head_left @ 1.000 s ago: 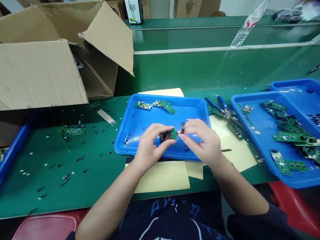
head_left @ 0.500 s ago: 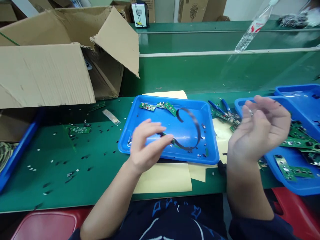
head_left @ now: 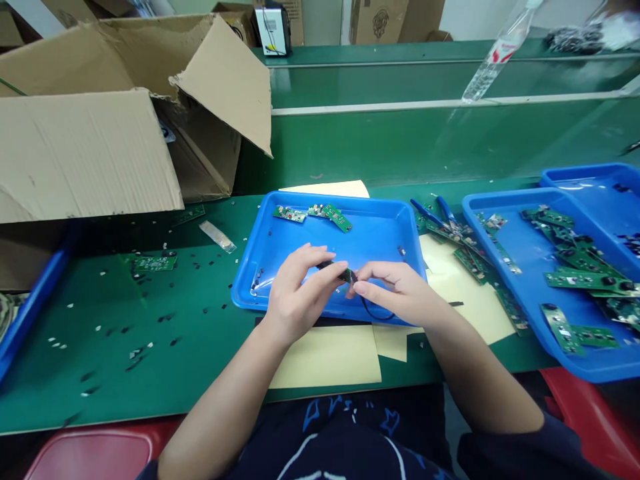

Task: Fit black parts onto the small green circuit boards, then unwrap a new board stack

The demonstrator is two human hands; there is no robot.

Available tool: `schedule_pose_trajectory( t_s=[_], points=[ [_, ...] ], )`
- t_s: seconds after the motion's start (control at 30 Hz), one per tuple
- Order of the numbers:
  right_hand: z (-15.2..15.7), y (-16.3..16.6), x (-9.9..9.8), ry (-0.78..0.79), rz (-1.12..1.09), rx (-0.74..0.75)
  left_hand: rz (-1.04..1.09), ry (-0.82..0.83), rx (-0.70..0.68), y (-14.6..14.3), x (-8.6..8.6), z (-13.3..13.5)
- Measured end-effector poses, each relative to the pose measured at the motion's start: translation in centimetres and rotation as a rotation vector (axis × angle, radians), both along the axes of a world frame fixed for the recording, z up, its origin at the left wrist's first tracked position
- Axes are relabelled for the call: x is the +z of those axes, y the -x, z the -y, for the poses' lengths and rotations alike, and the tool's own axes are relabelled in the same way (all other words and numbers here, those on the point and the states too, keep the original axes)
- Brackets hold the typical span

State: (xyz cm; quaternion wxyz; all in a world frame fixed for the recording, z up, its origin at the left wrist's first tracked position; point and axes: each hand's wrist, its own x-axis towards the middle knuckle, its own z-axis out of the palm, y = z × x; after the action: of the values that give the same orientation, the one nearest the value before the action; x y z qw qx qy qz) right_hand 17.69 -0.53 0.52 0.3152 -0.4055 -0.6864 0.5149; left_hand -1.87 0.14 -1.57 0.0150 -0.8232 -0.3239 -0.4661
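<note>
Filling the far left: an open cardboard box [head_left: 85, 157], its torn flap slanting out to the right.
Counter, left part: on the green counter [head_left: 200, 360] lie a loose board [head_left: 154, 263], a small clear packet [head_left: 218, 237], and scattered dark and pale bits.
Blue middle tray: this tray [head_left: 385, 230] sits on yellow paper [head_left: 330, 357]; a small group of finished-size boards [head_left: 337, 218] lies toward its back, with crumbs of parts around its floor.
Left hand: the left hand [head_left: 293, 300] is above the tray's front, its fingers clamped on a circuit board.
Circuit board in hand: the circuit board [head_left: 345, 273] is between the two hands, over the middle tray; a black strip [head_left: 373, 313] loops down by its right end, and whether it is joined on cannot be told.
Right hand: the right hand [head_left: 400, 293] has its fingers close in at that right end; whether they are clamped or only touching, I cannot tell.
Pliers: blue-handled pliers [head_left: 435, 212] lie right of the middle tray, out of the hands.
Right tray: a blue tray [head_left: 545, 350] bears many more boards [head_left: 583, 280].
Progress: one piece seems mid-handling; which other boards are done or left cannot be judged.
</note>
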Motion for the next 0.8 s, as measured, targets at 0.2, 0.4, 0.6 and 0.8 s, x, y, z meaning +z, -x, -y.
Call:
schedule_pose_trajectory(
  t_s=[0.2, 0.4, 0.6, 0.8],
  points=[
    [-0.1, 0.7, -0.4, 0.449, -0.385, 0.064, 0.101, 0.156, -0.005, -0.3, 0.3, 0.3],
    [-0.5, 1.1, -1.0, 0.761, -0.513, 0.175, 0.129, 0.278, -0.127, -0.1, 0.6, 0.1],
    [-0.6, 1.5, -1.6, 0.689, -0.434, 0.018, 0.304, 0.466, -0.253, -0.1, 0.8, 0.2],
    [-0.5, 1.6, -2.2, 0.527, -0.531, -0.075, 0.431, 0.537, -0.204, -0.1, 0.7, 0.5]
  ],
)
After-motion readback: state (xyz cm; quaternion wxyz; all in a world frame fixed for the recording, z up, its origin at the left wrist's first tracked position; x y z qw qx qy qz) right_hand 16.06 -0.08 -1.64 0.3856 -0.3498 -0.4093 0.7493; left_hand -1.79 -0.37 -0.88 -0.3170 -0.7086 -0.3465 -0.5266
